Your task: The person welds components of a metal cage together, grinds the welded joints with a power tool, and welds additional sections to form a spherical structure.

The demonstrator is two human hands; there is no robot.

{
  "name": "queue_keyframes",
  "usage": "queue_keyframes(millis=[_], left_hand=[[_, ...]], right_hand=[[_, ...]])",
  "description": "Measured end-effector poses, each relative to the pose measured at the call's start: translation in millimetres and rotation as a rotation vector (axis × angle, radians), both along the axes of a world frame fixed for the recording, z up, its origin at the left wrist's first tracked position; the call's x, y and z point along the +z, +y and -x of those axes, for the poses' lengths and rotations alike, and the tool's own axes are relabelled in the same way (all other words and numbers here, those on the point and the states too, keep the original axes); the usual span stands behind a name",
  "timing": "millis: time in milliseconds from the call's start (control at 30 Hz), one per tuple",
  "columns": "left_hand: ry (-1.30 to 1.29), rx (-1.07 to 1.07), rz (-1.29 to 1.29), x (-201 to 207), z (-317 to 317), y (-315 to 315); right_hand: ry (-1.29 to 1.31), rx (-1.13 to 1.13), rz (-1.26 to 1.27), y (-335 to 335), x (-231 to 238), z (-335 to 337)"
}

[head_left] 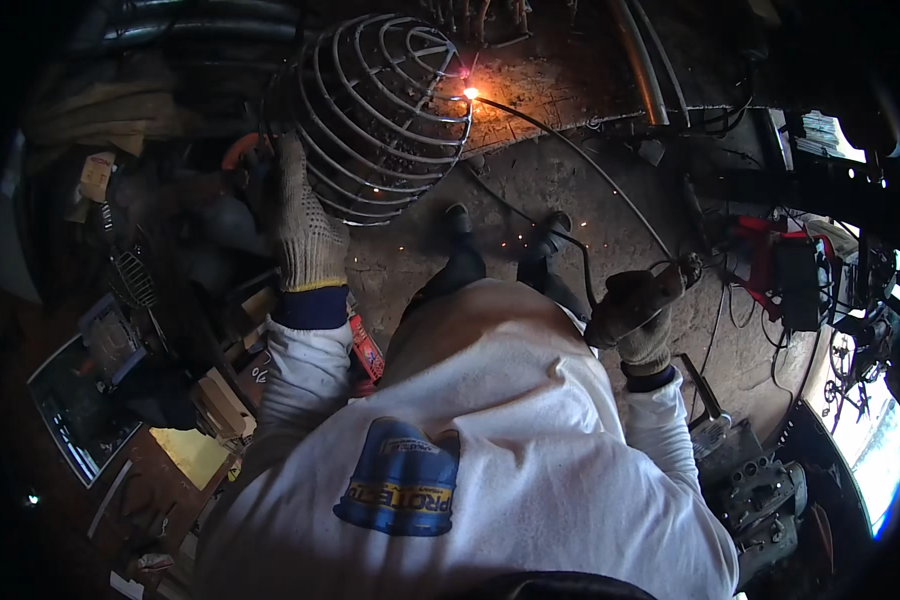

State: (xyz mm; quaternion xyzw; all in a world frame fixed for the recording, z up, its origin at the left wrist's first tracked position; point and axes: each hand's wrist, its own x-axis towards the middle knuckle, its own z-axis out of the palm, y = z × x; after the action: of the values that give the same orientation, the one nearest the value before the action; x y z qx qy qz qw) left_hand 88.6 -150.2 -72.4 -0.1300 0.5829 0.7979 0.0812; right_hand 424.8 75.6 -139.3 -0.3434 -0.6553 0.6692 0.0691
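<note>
A rounded cage of curved metal bars [380,125] leans at the bench edge, its open grid tilted toward the right. My left hand [308,215], in a dotted knit work glove, is at the cage's left side and appears closed on its bars; shadow hides part of the fingers. At the right, my gloved right hand [632,310] grips a welding electrode holder [688,268]. From it a long thin welding rod [595,165] runs up and left to the cage's right rim. A bright orange arc glows where the rod tip meets the bar, and sparks fall below.
The dark workbench [560,80] lies behind the cage, with metal tubes [638,60] on it. A black cable [585,265] hangs near my right hand and my feet. Boxes [220,400] and clutter stand at left; a red-and-black machine [785,265] and metal parts [760,500] at right.
</note>
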Motion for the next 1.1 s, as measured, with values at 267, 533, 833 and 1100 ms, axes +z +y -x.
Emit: queue_keyframes(millis=[267,533,833,1100], left_hand=[[-0.052,0.012,0.039,-5,2,-2],[-0.013,0.011,0.054,-2,1,0],[-0.098,-0.057,0.047,-2,-1,0],[0.036,-0.241,0.032,-40,5,-39]], right_hand=[[0.06,0.036,-0.076,0,-4,-1],[0.119,-0.005,0.074,-3,-9,-5],[0.256,-0.11,0.401,-9,-17,-6],[0.215,0.31,-0.162,21,-48,-21]])
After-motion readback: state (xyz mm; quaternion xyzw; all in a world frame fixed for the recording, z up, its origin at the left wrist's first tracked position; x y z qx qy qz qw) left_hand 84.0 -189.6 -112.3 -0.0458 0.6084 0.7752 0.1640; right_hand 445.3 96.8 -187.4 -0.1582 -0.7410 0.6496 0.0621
